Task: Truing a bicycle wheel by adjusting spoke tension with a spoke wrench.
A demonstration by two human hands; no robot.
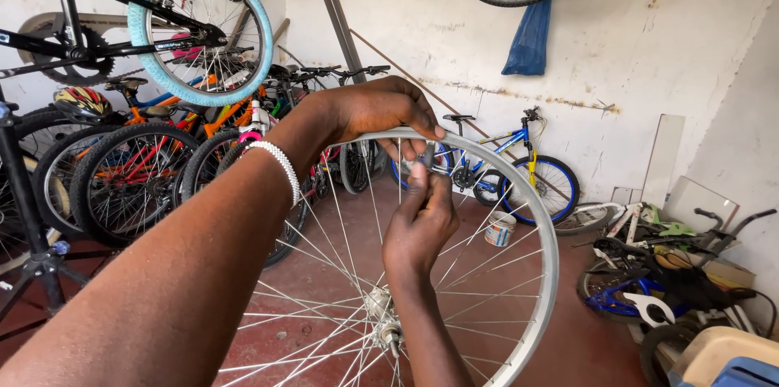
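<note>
wheel (542, 273): bare rim, held up mid-room over the red floor (584, 346)
left hand (381, 111): curled over rim top, gripping it
right hand (418, 225): fingertips pinching a spoke (428, 156) end just under rim

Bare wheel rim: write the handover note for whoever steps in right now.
Left hand: gripping the top of the silver rim from above.
Right hand: inside the wheel, fingertips pinched on something small just under the rim where a spoke meets it; a tool, if any, cannot be made out.
Wheel: held upright before the person, no tyre on it, hub low and centred.
Done: cannot be judged from this view.
Left: likewise unclear; the other spokes look untouched.
</note>
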